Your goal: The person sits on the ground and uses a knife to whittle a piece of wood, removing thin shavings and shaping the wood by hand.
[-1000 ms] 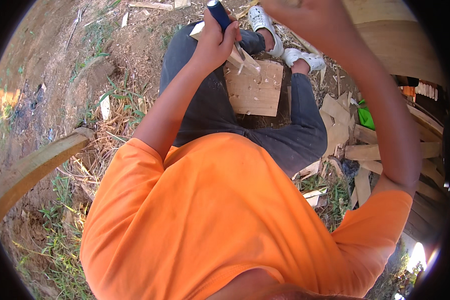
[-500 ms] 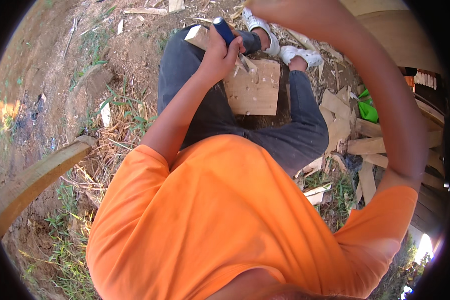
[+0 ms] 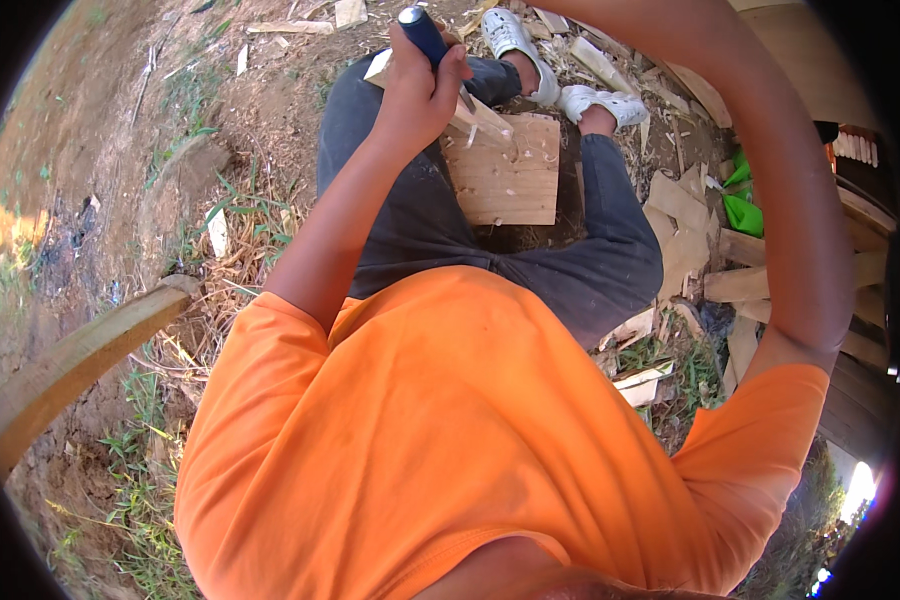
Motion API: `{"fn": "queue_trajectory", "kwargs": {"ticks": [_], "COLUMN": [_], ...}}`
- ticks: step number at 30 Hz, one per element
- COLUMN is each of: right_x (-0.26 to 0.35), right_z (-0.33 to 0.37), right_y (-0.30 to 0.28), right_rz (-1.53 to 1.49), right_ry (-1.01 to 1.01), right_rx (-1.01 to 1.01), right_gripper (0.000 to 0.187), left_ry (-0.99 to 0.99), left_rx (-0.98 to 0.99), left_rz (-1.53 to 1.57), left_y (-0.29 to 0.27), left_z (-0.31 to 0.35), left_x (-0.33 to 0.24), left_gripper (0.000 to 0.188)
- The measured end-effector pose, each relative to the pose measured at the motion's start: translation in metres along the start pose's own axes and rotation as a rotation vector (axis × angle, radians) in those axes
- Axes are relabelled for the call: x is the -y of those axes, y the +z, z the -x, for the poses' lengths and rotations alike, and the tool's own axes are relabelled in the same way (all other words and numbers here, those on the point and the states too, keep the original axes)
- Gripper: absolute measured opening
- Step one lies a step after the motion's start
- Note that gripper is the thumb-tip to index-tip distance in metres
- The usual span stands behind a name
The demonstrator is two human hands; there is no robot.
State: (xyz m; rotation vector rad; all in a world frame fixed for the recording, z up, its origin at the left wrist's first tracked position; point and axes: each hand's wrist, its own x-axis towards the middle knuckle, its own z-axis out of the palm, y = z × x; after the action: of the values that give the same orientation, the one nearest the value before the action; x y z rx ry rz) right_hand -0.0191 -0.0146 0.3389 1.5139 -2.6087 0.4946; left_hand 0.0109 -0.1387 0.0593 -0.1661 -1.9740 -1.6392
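My left hand (image 3: pixel 417 100) is closed around the dark blue handle of a chisel (image 3: pixel 422 38), whose silver butt points up and away. The chisel's narrow blade slants down to a pale wooden piece (image 3: pixel 488 122), which runs from beside my left thigh, under my hand, to a square wooden board (image 3: pixel 510 190). A few small chips lie on that board between my legs. My right forearm (image 3: pixel 710 45) arcs up over the right side and leaves by the top edge, so the right hand and anything in it are out of sight.
A wooden beam (image 3: pixel 90 350) juts in from the left. Right of my legs lie offcuts (image 3: pixel 745 283) and a bright green item (image 3: pixel 740 212). White clogs (image 3: pixel 515 50) are on my feet, with wood shavings on the bare soil around them.
My left hand and the chisel have shifted slightly up and left, and the blade stands steeper. My right hand, partly visible at the top before, has gone out of the picture.
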Motion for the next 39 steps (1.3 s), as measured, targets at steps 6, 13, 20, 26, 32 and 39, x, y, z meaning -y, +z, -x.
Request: {"fn": "queue_trajectory", "kwargs": {"ticks": [6, 13, 20, 26, 32, 39], "right_x": [0.009, -0.009, 0.008, 0.002, 0.004, -0.046], "right_z": [-0.008, 0.0, -0.011, -0.006, -0.01, 0.001], "right_y": [-0.04, -0.01, -0.04, -0.029, -0.035, 0.021], "right_rz": [-0.301, 0.067, -0.372, -0.144, -0.258, -0.108], "right_ry": [0.124, -0.157, 0.127, 0.033, 0.132, -0.09], "right_rx": [0.109, -0.093, 0.167, 0.097, 0.193, 0.126], "right_gripper": [0.054, 0.055, 0.051, 0.05, 0.05, 0.053], "left_ry": [0.032, -0.056, -0.011, 0.058, 0.055, 0.048], "left_rx": [0.025, -0.037, -0.008, -0.024, -0.038, -0.014], "left_rz": [0.001, 0.227, 0.178, 0.174, 0.101, 0.06], "left_y": [0.012, 0.011, 0.012, 0.014, 0.013, 0.011], "left_z": [-0.004, -0.006, 0.001, -0.002, -0.002, 0.001], "left_x": [-0.004, 0.01, 0.015, 0.006, 0.007, 0.009], "left_gripper": [0.02, 0.022, 0.021, 0.021, 0.021, 0.02]}}
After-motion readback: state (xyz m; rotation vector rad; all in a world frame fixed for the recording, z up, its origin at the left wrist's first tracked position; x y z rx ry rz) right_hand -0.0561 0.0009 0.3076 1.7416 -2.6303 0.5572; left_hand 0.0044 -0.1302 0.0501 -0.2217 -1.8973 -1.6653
